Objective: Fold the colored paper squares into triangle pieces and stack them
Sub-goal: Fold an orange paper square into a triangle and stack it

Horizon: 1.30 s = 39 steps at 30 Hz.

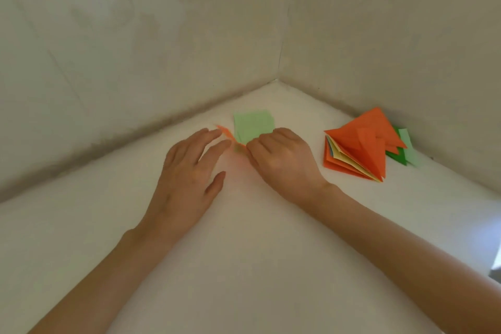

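Tabletop (244,252): white, in a wall corner.
Right hand (282,160): fingers curled, pinching the orange paper.
Left hand (187,171): fingers straight, spread, tips touching that paper.
Stack of folded pieces (360,149): right of the hands, orange on top.
Light green square (253,125): flat, just behind the hands.
Orange paper (227,134): between the hands, blurred.

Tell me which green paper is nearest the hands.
The light green square just beyond the right hand; the other green pieces lie far right, tucked behind the orange stack.

You seem to be in a home room: pale swirl-patterned wallpaper (130,24) fills the upper frame, its two walls cornering a white surface (244,266).
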{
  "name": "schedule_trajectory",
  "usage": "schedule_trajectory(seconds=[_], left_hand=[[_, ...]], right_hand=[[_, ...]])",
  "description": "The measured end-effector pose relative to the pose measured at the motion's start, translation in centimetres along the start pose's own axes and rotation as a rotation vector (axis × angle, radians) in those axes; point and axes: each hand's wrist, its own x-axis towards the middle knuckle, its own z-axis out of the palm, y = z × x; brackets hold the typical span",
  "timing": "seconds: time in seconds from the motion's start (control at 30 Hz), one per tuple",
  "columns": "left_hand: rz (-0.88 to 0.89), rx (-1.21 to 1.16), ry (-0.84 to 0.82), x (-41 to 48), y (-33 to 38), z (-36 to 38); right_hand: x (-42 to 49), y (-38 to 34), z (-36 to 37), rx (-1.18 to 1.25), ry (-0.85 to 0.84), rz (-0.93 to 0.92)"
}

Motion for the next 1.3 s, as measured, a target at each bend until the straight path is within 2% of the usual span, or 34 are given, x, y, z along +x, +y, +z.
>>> schedule_trajectory(seconds=[0.13,0.3,0.5,0.63,0.73,0.8,0.9,1.0,1.3], left_hand=[[0.083,0.13,-0.065,-1.3,0.2,0.0],[0.048,0.098,-0.186,-2.7,0.8,-0.9],[-0.08,-0.028,-0.213,-3.2,0.7,-1.3],[-0.15,-0.135,-0.217,-3.3,0.4,-1.1],[-0.169,-0.179,-0.226,-3.5,0.4,-1.2],[-0.223,-0.255,-0.205,-3.5,0.6,-1.3],[-0.303,-0.33,-0.175,-3.2,0.5,-1.3],[-0.317,-0.335,-0.157,-3.0,0.3,-1.2],[-0.331,-0.325,-0.168,-2.8,0.3,-1.3]], right_hand=[[-2.1,-1.9,-1.6,0.083,-0.03,-0.167],[-3.9,-2.7,-2.1,0.234,-0.201,-0.17],[-4.5,-1.3,-2.0,0.564,-0.383,0.078],[-3.4,0.3,-1.9,0.748,-0.573,0.122],[-2.9,0.8,-1.8,0.838,-0.573,0.235],[-2.7,0.2,-1.7,0.899,-0.572,0.417],[-2.3,-0.7,-1.4,0.876,-0.57,0.61],[-1.3,-1.2,-0.7,0.8,-0.552,0.68],[-0.8,-2.3,1.2,0.549,-0.456,0.628]])
